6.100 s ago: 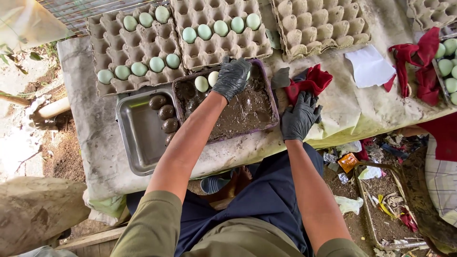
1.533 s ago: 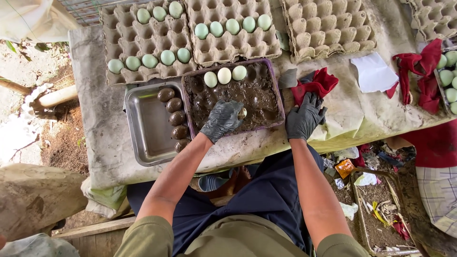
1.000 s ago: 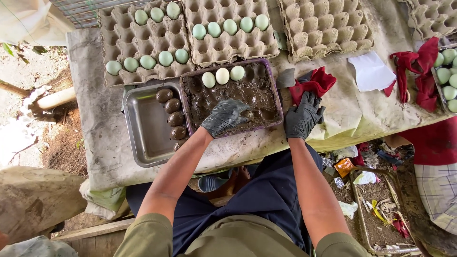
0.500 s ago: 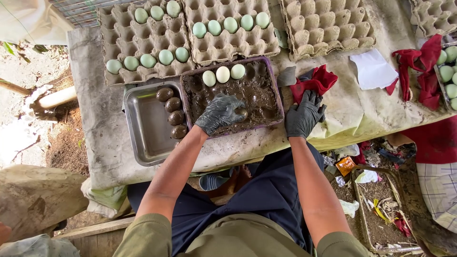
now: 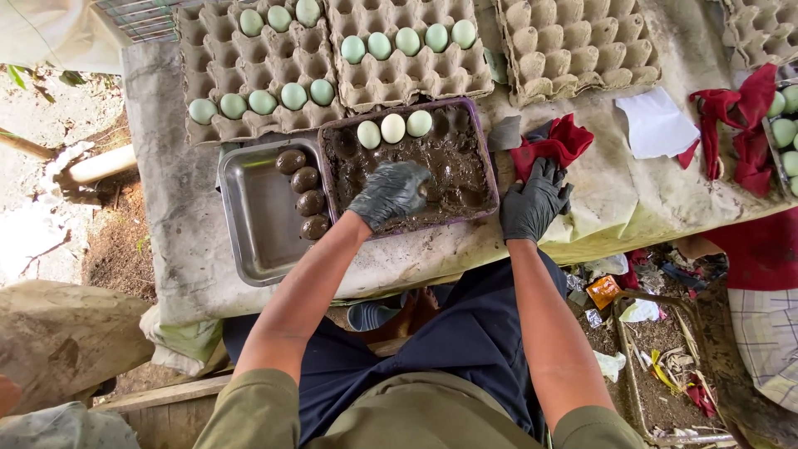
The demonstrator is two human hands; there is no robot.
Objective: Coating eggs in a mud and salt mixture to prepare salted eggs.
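We see the left hand (image 5: 389, 191), gloved, pressed down into the mud tray (image 5: 474, 125), fingers curled, possibly around something hidden in the mud; we can't tell. Three pale eggs (image 5: 393, 129) sit at the tray's far edge. Just left, a metal pan (image 5: 253, 224) holds four mud-coated eggs (image 5: 306, 195). The right hand (image 5: 532, 204), loosely curled and holding nothing, rests on the tabletop (image 5: 174, 241) touching a red cloth (image 5: 559, 140). Egg cartons (image 5: 249, 62) with green eggs (image 5: 262, 101) lie beyond.

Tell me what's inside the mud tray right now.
The mud tray holds dark mud and three pale eggs. The left hand covers its middle, so anything beneath is hidden.
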